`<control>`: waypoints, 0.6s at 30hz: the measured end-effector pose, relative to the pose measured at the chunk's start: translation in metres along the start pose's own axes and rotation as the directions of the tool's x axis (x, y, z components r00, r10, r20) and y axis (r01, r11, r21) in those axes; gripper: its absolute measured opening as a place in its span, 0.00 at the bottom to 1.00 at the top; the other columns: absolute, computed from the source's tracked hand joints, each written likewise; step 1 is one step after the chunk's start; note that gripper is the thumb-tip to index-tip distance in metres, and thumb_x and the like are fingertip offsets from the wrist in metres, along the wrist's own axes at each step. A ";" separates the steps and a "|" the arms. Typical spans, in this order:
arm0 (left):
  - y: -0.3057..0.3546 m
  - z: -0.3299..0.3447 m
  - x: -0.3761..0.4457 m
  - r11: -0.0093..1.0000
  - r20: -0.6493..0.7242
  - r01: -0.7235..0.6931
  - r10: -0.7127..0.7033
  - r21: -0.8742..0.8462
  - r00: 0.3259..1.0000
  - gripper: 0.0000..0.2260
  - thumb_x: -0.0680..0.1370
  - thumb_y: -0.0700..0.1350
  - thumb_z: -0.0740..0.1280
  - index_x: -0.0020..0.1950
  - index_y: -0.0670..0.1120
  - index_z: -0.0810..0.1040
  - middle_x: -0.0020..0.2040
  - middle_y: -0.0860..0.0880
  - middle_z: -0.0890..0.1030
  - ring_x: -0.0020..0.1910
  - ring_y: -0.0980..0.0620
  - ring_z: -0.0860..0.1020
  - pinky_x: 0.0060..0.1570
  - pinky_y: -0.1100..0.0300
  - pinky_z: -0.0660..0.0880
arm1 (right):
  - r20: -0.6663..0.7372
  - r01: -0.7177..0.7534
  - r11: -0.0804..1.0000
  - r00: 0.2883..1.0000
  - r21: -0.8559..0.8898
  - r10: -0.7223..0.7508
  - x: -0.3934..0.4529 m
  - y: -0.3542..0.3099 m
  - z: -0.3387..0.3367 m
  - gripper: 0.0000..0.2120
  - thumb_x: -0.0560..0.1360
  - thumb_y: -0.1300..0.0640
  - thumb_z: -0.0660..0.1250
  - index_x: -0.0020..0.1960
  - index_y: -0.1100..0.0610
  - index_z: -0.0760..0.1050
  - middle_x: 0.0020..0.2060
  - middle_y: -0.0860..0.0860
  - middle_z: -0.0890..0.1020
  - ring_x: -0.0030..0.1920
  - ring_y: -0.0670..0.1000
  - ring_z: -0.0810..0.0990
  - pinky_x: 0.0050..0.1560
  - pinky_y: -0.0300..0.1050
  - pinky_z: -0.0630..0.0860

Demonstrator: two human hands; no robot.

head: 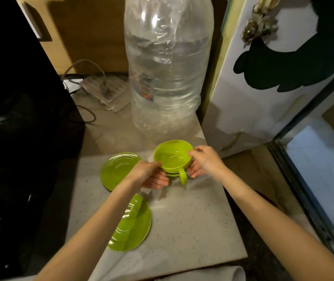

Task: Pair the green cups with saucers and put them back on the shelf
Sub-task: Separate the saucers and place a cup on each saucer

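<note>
A lime-green cup (172, 157) with its handle toward me is held between both hands over the pale stone counter (192, 224). My left hand (150, 175) grips its left rim and underside. My right hand (204, 161) holds the right rim, fingers spread beneath. A thin dark-edged green rim shows just under the cup; I cannot tell whether it is another cup or a saucer. One green saucer (117, 169) lies flat to the left, partly behind my left wrist. A second green saucer (133, 226) lies nearer me, partly covered by my left forearm.
A big clear plastic water bottle (168, 63) stands right behind the cup. A power strip with cables (105, 88) lies at the back left. A black appliance (16, 118) borders the counter's left side, and a white refrigerator (263, 88) its right.
</note>
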State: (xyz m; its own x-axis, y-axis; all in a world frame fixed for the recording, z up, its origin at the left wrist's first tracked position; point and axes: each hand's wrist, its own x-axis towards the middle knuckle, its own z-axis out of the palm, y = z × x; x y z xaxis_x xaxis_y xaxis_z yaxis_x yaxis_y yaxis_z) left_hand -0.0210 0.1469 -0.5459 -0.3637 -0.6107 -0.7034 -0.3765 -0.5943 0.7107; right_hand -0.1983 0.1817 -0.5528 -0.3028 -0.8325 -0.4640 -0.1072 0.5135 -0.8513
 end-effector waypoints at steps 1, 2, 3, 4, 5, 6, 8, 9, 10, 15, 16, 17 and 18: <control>0.001 0.000 0.001 1.000 0.000 -0.003 0.003 0.008 1.000 0.17 0.78 0.46 0.58 0.35 0.39 0.78 0.23 0.47 0.81 0.23 0.53 0.81 0.22 0.65 0.76 | 0.000 0.003 1.000 1.000 -0.014 -0.003 0.001 0.000 0.000 0.06 0.75 0.60 0.61 0.46 0.63 0.69 0.26 0.63 0.75 0.16 0.51 0.76 0.19 0.43 0.76; 0.002 0.000 0.001 1.000 0.001 -0.006 0.006 0.012 1.000 0.17 0.78 0.46 0.58 0.36 0.38 0.78 0.23 0.47 0.82 0.23 0.53 0.81 0.22 0.65 0.76 | -0.001 0.008 0.999 1.000 -0.033 -0.008 0.001 0.000 -0.001 0.06 0.75 0.60 0.61 0.43 0.63 0.69 0.26 0.63 0.76 0.17 0.52 0.77 0.21 0.44 0.76; 0.002 -0.001 0.001 1.000 0.002 -0.011 0.011 0.012 1.000 0.16 0.78 0.45 0.58 0.36 0.38 0.78 0.23 0.47 0.82 0.23 0.53 0.81 0.22 0.65 0.76 | -0.005 0.017 0.998 1.000 -0.054 -0.018 0.002 -0.001 -0.001 0.06 0.74 0.60 0.61 0.41 0.62 0.69 0.25 0.63 0.77 0.18 0.53 0.78 0.22 0.45 0.77; 0.003 -0.001 0.000 1.000 -0.001 -0.017 0.017 0.009 1.000 0.16 0.78 0.45 0.58 0.36 0.38 0.77 0.23 0.47 0.81 0.23 0.53 0.81 0.22 0.65 0.76 | -0.011 0.031 0.997 0.999 -0.075 -0.032 0.002 -0.002 -0.002 0.06 0.74 0.60 0.61 0.39 0.60 0.70 0.24 0.61 0.78 0.18 0.54 0.78 0.23 0.46 0.77; 0.004 -0.001 -0.001 1.000 -0.008 -0.028 0.028 0.004 1.000 0.16 0.78 0.45 0.58 0.35 0.38 0.77 0.23 0.47 0.81 0.23 0.53 0.81 0.22 0.65 0.76 | -0.020 0.047 0.995 0.999 -0.090 -0.049 0.002 -0.005 -0.002 0.06 0.73 0.60 0.61 0.38 0.60 0.70 0.22 0.61 0.78 0.19 0.55 0.78 0.22 0.46 0.78; 0.005 -0.002 -0.003 0.999 -0.017 -0.044 0.044 -0.001 0.999 0.16 0.78 0.44 0.58 0.35 0.38 0.77 0.22 0.47 0.81 0.22 0.53 0.81 0.23 0.65 0.77 | -0.027 0.061 0.994 0.998 -0.096 -0.064 0.001 -0.008 -0.002 0.06 0.73 0.60 0.61 0.38 0.59 0.70 0.22 0.60 0.78 0.18 0.55 0.78 0.22 0.45 0.78; 0.008 -0.005 -0.009 0.996 -0.041 -0.091 0.091 -0.006 0.995 0.16 0.78 0.45 0.58 0.35 0.39 0.77 0.22 0.47 0.81 0.22 0.54 0.80 0.24 0.64 0.76 | -0.032 0.086 0.993 0.996 -0.076 -0.089 -0.002 -0.016 0.000 0.05 0.73 0.61 0.61 0.38 0.59 0.69 0.24 0.63 0.77 0.18 0.54 0.77 0.21 0.44 0.77; 0.010 -0.008 -0.012 0.993 -0.059 -0.120 0.119 -0.005 0.991 0.16 0.77 0.45 0.58 0.35 0.39 0.77 0.23 0.48 0.81 0.23 0.54 0.80 0.25 0.64 0.76 | -0.025 0.103 0.993 0.994 -0.056 -0.105 -0.004 -0.020 0.002 0.05 0.74 0.62 0.61 0.39 0.59 0.69 0.24 0.63 0.77 0.17 0.54 0.77 0.21 0.44 0.77; 0.011 -0.011 -0.016 0.989 -0.083 -0.149 0.148 -0.009 0.986 0.15 0.77 0.45 0.59 0.35 0.39 0.77 0.23 0.48 0.81 0.23 0.54 0.80 0.26 0.64 0.76 | -0.013 0.124 0.992 0.992 -0.032 -0.124 -0.006 -0.024 0.005 0.05 0.74 0.62 0.61 0.40 0.58 0.69 0.25 0.63 0.76 0.17 0.54 0.77 0.21 0.44 0.76; 0.006 -0.035 -0.036 0.958 -0.263 -0.277 0.249 -0.078 0.932 0.07 0.76 0.42 0.61 0.43 0.40 0.75 0.29 0.42 0.81 0.22 0.54 0.80 0.26 0.64 0.77 | 0.052 0.206 0.975 0.976 0.082 -0.211 -0.014 -0.032 0.033 0.04 0.76 0.62 0.59 0.43 0.56 0.68 0.21 0.59 0.76 0.18 0.52 0.77 0.19 0.41 0.75; 0.004 -0.041 -0.039 0.948 -0.302 -0.302 0.261 -0.099 0.917 0.05 0.76 0.40 0.62 0.45 0.39 0.75 0.32 0.41 0.81 0.22 0.54 0.80 0.25 0.64 0.76 | 0.075 0.215 0.972 0.972 0.094 -0.222 -0.013 -0.031 0.041 0.01 0.76 0.61 0.60 0.45 0.57 0.69 0.20 0.57 0.77 0.19 0.52 0.78 0.21 0.42 0.76; 0.001 -0.047 -0.042 0.939 -0.333 -0.324 0.272 -0.114 0.903 0.05 0.76 0.39 0.61 0.47 0.38 0.75 0.33 0.40 0.80 0.22 0.55 0.80 0.25 0.65 0.77 | 0.096 0.217 0.971 0.969 0.102 -0.227 -0.013 -0.031 0.050 0.02 0.76 0.60 0.60 0.48 0.58 0.68 0.20 0.55 0.78 0.20 0.53 0.79 0.22 0.43 0.77; -0.002 -0.054 -0.045 0.935 -0.355 -0.337 0.278 -0.115 0.893 0.07 0.76 0.38 0.61 0.50 0.37 0.75 0.34 0.40 0.79 0.22 0.56 0.80 0.24 0.65 0.77 | 0.115 0.209 0.972 0.969 0.104 -0.221 -0.012 -0.029 0.060 0.05 0.76 0.60 0.60 0.51 0.59 0.68 0.22 0.56 0.78 0.21 0.53 0.80 0.23 0.44 0.78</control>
State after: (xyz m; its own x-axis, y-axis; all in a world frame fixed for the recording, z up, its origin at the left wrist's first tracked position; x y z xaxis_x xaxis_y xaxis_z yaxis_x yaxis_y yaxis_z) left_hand 0.0419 0.1473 -0.5154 -0.1269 -0.8960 -0.4255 -0.1317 -0.4099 0.9026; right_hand -0.1348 0.1643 -0.5368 -0.1605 -0.9436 -0.2897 -0.0695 0.3036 -0.9503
